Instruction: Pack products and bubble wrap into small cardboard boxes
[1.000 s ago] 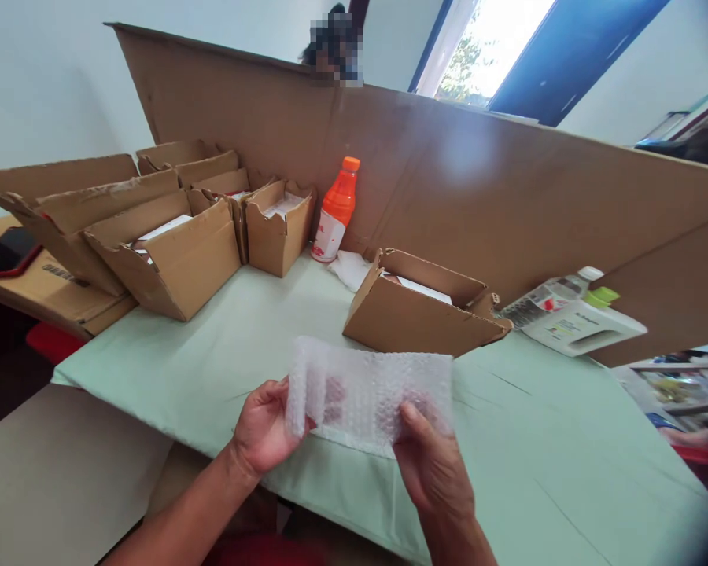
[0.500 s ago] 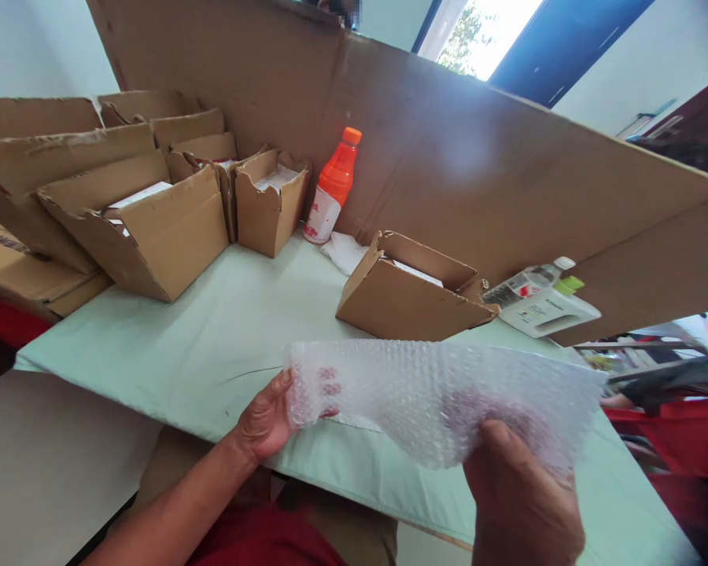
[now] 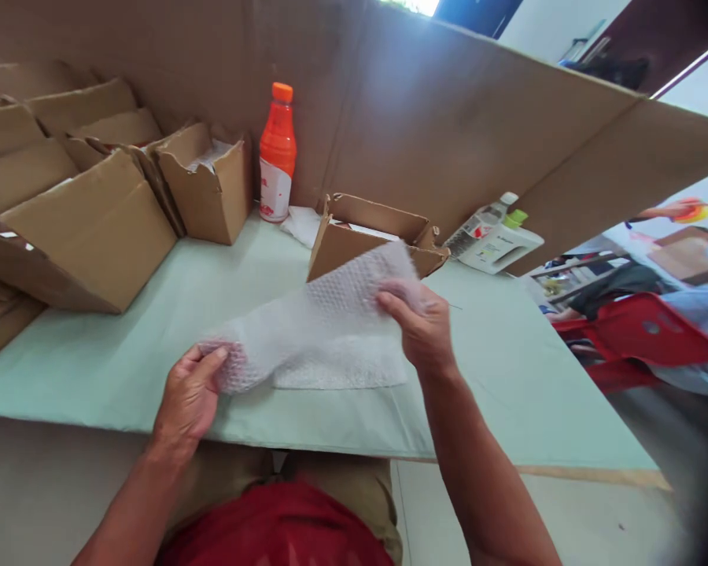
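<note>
Both hands hold a strip of bubble wrap [image 3: 307, 322] stretched out above the table [image 3: 543, 393].
The left hand [image 3: 189, 393] pinches its near, lower end between thumb and fingers; the right hand [image 3: 422, 326] grips the raised far end. Between and below the hands, a clear sheet [image 3: 342, 365] lies flat on the table; whether it joins the strip, I cannot tell. Judging progress, the strip is off the table and opened out, with nothing seen wrapped in it; the sheet below lies unlifted. Just beyond the right hand sits a cardboard box [image 3: 339, 251] with a white item [image 3: 366, 230] inside.
</note>
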The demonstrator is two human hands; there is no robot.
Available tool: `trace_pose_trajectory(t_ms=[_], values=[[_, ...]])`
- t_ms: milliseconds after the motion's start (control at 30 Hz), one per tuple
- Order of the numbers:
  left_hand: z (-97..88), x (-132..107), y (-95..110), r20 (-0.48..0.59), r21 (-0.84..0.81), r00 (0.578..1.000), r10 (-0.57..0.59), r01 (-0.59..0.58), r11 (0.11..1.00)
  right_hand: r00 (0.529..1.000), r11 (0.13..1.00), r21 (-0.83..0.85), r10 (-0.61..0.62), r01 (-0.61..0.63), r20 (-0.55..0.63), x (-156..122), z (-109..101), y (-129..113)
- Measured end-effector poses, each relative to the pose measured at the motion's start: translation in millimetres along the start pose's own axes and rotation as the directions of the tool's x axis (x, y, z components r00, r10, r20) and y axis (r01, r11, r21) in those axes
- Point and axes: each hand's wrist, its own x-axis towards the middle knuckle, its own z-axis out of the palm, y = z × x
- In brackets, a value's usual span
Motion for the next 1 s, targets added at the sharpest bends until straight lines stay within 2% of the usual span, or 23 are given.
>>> trace_pose_trajectory(t_ms=[67, 167, 267, 333, 400, 467, 600, 700, 800, 900, 933, 1000], values=[[-11.8, -1, 4, -0.053, 0.037, 0.997, 0.050, -0.048, 0.998, 0.988, 0.994, -0.079, -0.063, 0.074, 0.139, 18, 27, 8], [-28.4, -7, 4, -0.095, 0.120, 0.988, 0.123, -0.112, 0.986, 0.936, 0.959, -0.212, -0.110, 0.189, 0.335, 46, 78, 18], [-42.9, -13, 0, -0.126, 0.226, 0.976, 0.177, -0.146, 0.963, 0.899, 0.862, -0.413, -0.101, 0.293, 0.427, 60, 121, 25], [-51.2, -15, -2, -0.134, 0.293, 0.974, 0.184, -0.139, 0.946, 0.880, 0.786, -0.488, -0.144, 0.379, 0.452, 56, 131, 27], [-57.9, -17, -3, -0.119, 0.369, 0.976, 0.182, -0.127, 0.921, 0.867, 0.744, -0.497, -0.222, 0.447, 0.447, 42, 120, 30], [-62.4, -18, -2, -0.081, 0.447, 0.983, 0.162, -0.110, 0.888, 0.855, 0.729, -0.489, -0.258, 0.478, 0.451, 21, 91, 35], [-65.1, -23, 5, -0.025, 0.558, 0.997, 0.069, -0.044, 0.829, 0.765, 0.716, -0.466, -0.146, 0.519, 0.627, -28, 19, 43], [-64.4, -28, 7, -0.003, 0.592, 1.000, 0.023, -0.017, 0.805, 0.714, 0.713, -0.447, -0.109, 0.541, 0.691, -62, -14, 45], [-65.6, -33, 6, 0.019, 0.630, 1.000, -0.007, -0.006, 0.777, 0.701, 0.707, -0.439, -0.113, 0.554, 0.704, -81, -23, 48], [-74.1, -37, 9, 0.028, 0.711, 0.999, -0.038, 0.007, 0.704, 0.684, 0.684, -0.444, -0.110, 0.579, 0.721, -85, -23, 53], [-79.0, -38, 12, 0.035, 0.760, 0.998, -0.043, 0.001, 0.650, 0.672, 0.674, -0.443, -0.107, 0.591, 0.733, -85, -22, 55], [-90.0, -40, 24, 0.053, 0.885, 0.999, -0.001, -0.046, 0.463, 0.649, 0.652, -0.441, -0.104, 0.617, 0.753, -84, -20, 59]])
